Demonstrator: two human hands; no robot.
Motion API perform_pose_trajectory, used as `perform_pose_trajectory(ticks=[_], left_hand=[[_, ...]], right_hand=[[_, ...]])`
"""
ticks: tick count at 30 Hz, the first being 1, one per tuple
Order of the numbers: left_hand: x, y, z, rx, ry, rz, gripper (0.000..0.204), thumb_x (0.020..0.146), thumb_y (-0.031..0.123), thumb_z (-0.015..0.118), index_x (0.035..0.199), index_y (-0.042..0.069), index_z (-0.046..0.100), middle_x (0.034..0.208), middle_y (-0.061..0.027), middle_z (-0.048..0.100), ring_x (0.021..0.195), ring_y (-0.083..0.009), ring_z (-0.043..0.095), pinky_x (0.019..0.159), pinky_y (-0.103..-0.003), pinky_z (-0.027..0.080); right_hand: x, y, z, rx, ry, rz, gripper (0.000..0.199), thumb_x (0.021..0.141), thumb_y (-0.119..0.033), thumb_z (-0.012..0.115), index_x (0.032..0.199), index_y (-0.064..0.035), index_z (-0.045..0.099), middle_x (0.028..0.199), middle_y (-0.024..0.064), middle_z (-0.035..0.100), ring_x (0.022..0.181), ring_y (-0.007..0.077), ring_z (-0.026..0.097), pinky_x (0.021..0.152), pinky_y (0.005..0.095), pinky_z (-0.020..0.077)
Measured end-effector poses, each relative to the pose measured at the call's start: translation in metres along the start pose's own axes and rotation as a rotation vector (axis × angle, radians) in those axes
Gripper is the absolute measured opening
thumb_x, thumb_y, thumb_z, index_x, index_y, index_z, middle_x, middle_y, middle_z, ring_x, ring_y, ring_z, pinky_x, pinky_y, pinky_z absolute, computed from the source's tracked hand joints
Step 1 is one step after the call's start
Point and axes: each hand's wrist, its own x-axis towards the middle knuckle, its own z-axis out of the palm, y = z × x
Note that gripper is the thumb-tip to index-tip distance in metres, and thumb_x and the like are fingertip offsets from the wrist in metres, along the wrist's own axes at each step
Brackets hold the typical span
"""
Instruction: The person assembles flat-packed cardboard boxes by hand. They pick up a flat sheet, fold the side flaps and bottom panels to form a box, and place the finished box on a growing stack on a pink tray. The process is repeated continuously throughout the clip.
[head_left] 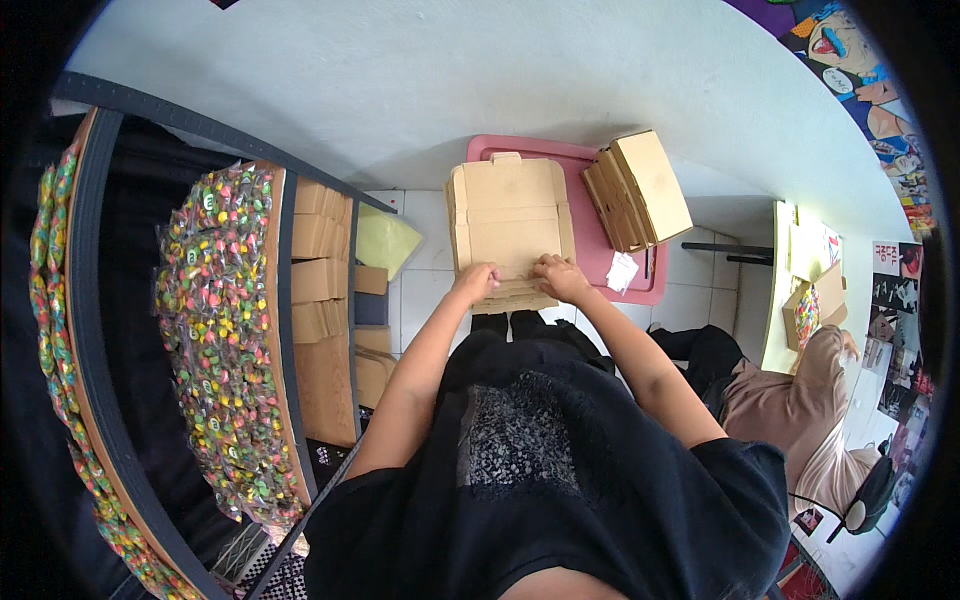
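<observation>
A flat, creased brown cardboard box (512, 232) lies unfolded in front of me, on top of a pile of similar cardboard, its tabbed end pointing away. My left hand (481, 282) is closed at its near left edge, the fingers curled against the board. At the near right my right hand (562, 278) is also closed, with bent fingers pressing on a folded-up flap. The undersides of both hands are hidden. The pile rests by a pink low table (590, 222), covering its left part.
Folded cardboard boxes (650, 190) stand stacked on the table's right, near small white papers (621, 271). To my left, a shelf holds bagged colourful candies (215, 350) and more brown boxes (318, 258). On the right sits another person (785, 400) beside an open carton (828, 295).
</observation>
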Motion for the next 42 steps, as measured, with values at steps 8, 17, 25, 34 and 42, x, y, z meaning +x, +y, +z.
perform_pose_trajectory(ticks=[8, 17, 25, 34, 42], left_hand=[[-0.036, 0.022, -0.024, -0.167, 1.057, 0.292, 0.022, 0.087, 0.006, 0.055, 0.107, 0.009, 0.062, 0.112, -0.0144, 0.058, 0.108, -0.0308, 0.055, 0.088, -0.041, 0.046], [-0.064, -0.002, -0.038, -0.297, 0.671, 0.352, 0.034, 0.08, 0.003, 0.069, 0.113, 0.005, 0.064, 0.109, -0.0119, 0.063, 0.087, -0.0218, 0.066, 0.077, -0.032, 0.054], [-0.053, 0.019, 0.002, -0.794, 0.422, 0.246, 0.037, 0.08, 0.016, 0.077, 0.108, -0.004, 0.064, 0.098, -0.0088, 0.069, 0.09, -0.0134, 0.065, 0.081, -0.028, 0.053], [-0.044, 0.004, 0.014, -1.312, 0.511, 0.076, 0.037, 0.09, 0.011, 0.064, 0.123, -0.002, 0.052, 0.109, -0.0132, 0.061, 0.098, -0.0193, 0.062, 0.087, -0.034, 0.054], [-0.057, 0.043, 0.005, -1.325, 0.811, -0.018, 0.047, 0.091, 0.01, 0.06, 0.134, 0.008, 0.041, 0.12, -0.0145, 0.056, 0.105, -0.0272, 0.06, 0.086, -0.042, 0.054]], right_hand=[[-0.005, 0.006, -0.028, 0.32, 0.336, 0.088, 0.017, 0.088, -0.019, 0.057, 0.1, -0.0107, 0.066, 0.094, 0.0144, 0.067, 0.09, 0.0344, 0.063, 0.078, 0.0443, 0.0491], [-0.027, 0.005, -0.035, 0.467, 0.517, -0.048, 0.013, 0.087, -0.011, 0.059, 0.096, -0.0023, 0.064, 0.09, 0.0179, 0.065, 0.085, 0.0366, 0.063, 0.074, 0.0417, 0.0495], [-0.007, 0.002, -0.015, 0.586, 0.452, 0.144, 0.022, 0.089, -0.02, 0.06, 0.105, -0.0044, 0.061, 0.088, 0.017, 0.065, 0.083, 0.0345, 0.063, 0.075, 0.0396, 0.0495], [-0.011, -0.014, 0.001, -0.352, 0.44, -0.182, 0.044, 0.087, -0.022, 0.057, 0.13, -0.0157, 0.051, 0.124, 0.0062, 0.05, 0.117, 0.0242, 0.047, 0.096, 0.0419, 0.0392], [-0.006, -0.016, 0.006, -0.047, 0.308, 0.01, 0.019, 0.085, -0.018, 0.056, 0.098, -0.0156, 0.069, 0.091, 0.0043, 0.064, 0.1, 0.0223, 0.058, 0.091, 0.038, 0.0405]])
